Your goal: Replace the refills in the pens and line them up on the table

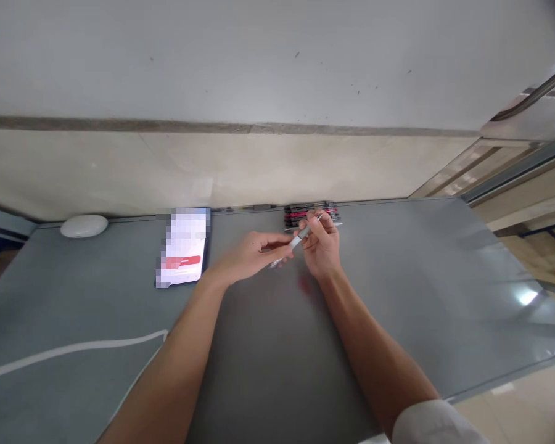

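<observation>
A white and grey pen [296,241] is held slantwise between both hands above the grey table. My left hand [259,254] pinches its lower, white end, with the thumb and fingers closed on it. Higher up, my right hand [322,242] grips the grey upper part between thumb and fingers. Just behind the right hand lies a row of several pens [300,213], dark with pink or red ones among them, partly covered by that hand. A dark pen-like thing [261,207] rests against the wall to their left.
A lit phone [184,246], its screen partly blurred, lies left of my hands. Farther left sits a white rounded object [84,226]. A white cable-like strip [74,349] crosses the grey tabletop [398,277] at left. A wall [166,163] borders the back edge.
</observation>
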`<control>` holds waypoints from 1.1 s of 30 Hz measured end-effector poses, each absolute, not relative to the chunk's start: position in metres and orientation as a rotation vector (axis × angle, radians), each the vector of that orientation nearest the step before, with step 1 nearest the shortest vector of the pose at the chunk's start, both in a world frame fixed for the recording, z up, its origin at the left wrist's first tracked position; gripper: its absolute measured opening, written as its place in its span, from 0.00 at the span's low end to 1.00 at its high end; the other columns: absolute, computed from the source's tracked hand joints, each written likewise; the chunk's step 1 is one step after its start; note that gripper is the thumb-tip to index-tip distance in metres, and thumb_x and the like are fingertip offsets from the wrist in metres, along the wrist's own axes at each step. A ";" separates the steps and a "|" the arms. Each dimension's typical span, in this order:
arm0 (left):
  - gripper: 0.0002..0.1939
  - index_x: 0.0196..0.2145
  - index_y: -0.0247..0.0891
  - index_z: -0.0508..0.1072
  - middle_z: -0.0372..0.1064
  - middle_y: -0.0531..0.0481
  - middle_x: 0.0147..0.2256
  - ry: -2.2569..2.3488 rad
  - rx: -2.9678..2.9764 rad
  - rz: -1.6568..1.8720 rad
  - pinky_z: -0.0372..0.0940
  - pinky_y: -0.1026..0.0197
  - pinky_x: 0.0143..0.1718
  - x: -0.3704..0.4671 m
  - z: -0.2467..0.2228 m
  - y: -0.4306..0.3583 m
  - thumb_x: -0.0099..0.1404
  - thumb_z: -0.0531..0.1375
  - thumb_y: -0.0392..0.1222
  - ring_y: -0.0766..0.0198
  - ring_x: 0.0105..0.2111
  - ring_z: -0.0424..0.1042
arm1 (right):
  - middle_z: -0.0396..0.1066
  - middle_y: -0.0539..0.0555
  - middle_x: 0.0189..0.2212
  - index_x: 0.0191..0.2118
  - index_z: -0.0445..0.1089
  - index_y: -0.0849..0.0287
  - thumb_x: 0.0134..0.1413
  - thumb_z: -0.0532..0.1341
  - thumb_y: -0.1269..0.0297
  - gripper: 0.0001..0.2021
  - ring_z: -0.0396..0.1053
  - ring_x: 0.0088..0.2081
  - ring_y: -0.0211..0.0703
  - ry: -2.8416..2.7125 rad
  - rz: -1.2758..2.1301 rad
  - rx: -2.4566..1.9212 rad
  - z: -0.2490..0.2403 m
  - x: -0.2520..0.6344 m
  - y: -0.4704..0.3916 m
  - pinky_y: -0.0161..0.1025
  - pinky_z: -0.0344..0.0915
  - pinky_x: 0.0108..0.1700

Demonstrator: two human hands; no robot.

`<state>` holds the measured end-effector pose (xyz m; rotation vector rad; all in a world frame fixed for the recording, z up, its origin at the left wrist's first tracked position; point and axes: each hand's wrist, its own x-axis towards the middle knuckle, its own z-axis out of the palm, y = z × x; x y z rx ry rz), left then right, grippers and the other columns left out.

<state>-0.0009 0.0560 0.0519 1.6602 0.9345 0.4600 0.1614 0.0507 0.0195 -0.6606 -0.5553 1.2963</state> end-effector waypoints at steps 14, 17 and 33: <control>0.16 0.34 0.38 0.75 0.73 0.49 0.30 0.697 1.559 0.287 0.62 0.60 0.37 -0.008 0.066 0.054 0.71 0.51 0.47 0.63 0.32 0.71 | 0.66 0.44 0.30 0.32 0.69 0.52 0.43 0.70 0.62 0.11 0.67 0.29 0.32 -0.643 1.467 -0.523 0.020 0.168 0.045 0.32 0.72 0.29; 0.16 0.34 0.38 0.75 0.74 0.49 0.31 0.676 1.532 0.249 0.61 0.61 0.35 -0.007 0.069 0.052 0.71 0.51 0.47 0.63 0.31 0.70 | 0.63 0.43 0.27 0.30 0.68 0.52 0.43 0.70 0.63 0.10 0.66 0.27 0.31 -0.642 1.495 -0.473 0.020 0.168 0.044 0.32 0.72 0.29; 0.14 0.29 0.39 0.74 0.71 0.54 0.26 0.957 1.730 0.404 0.59 0.63 0.33 -0.003 0.058 0.056 0.67 0.56 0.48 0.65 0.29 0.69 | 0.67 0.45 0.29 0.31 0.69 0.53 0.45 0.69 0.64 0.08 0.69 0.29 0.32 -0.581 1.360 -0.605 0.020 0.164 0.048 0.33 0.71 0.31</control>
